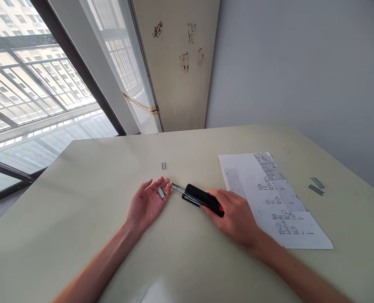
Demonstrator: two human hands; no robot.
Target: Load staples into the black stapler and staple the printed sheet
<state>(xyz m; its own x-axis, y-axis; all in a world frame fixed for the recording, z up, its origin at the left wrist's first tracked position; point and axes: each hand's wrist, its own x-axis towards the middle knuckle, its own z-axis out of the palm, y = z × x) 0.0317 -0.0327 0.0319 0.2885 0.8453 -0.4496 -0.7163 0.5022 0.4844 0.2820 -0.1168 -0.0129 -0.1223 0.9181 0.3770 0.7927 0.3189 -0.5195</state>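
Note:
My left hand [148,206] is turned palm up, its fingers a little curled, with a short strip of staples [160,192] held on the fingers. My right hand [234,213] grips a black stapler [202,198] by its rear end, where a bit of red shows. From the stapler's front a narrow metal tray [178,187] sticks out towards my left fingertips. Whether staples are inside the tray is too small to tell. A short piece of staple strip [163,166] lies on the table just beyond my left hand.
Right of the stapler, printed paper sheets [246,181] lie on the pale table [111,176], partly under my right forearm. Further right are two more staple strips [316,190]. A grey wall [300,63] borders the table on the right, and a glass window [32,84] stands at the left.

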